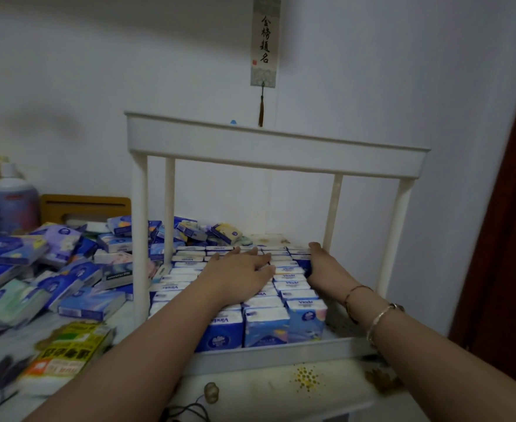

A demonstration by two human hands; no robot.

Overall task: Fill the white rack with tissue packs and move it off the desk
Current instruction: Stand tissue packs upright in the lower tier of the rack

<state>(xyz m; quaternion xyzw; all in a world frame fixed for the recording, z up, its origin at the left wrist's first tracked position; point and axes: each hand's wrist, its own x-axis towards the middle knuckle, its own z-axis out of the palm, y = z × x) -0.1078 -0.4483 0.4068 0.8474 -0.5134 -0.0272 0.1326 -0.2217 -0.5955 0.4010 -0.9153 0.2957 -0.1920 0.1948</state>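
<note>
The white rack point(276, 147) stands on the counter point(269, 383) against a pale wall, its lower shelf packed with rows of upright tissue packs point(266, 325). The left hand point(240, 268) lies flat on top of the packed rows, fingers point(261, 263) straight and spread, pressing down rather than gripping. The right hand point(319, 261) is at the right edge of the rows, its fingers curled round the end of a pack there. Two bracelets point(372, 312) sit on the right wrist. To the left of the rack, a loose heap of blue and purple packs point(53, 269) covers the counter, with a yellow-green packet point(68, 351) nearer the front edge. Behind the heap stand a white bottle point(12, 199) and a wooden stand point(85, 208). A hanging scroll point(265, 41) with a tassel hangs on the wall above the rack, and a dark brown door frame point(509, 223) runs down the right side.
</note>
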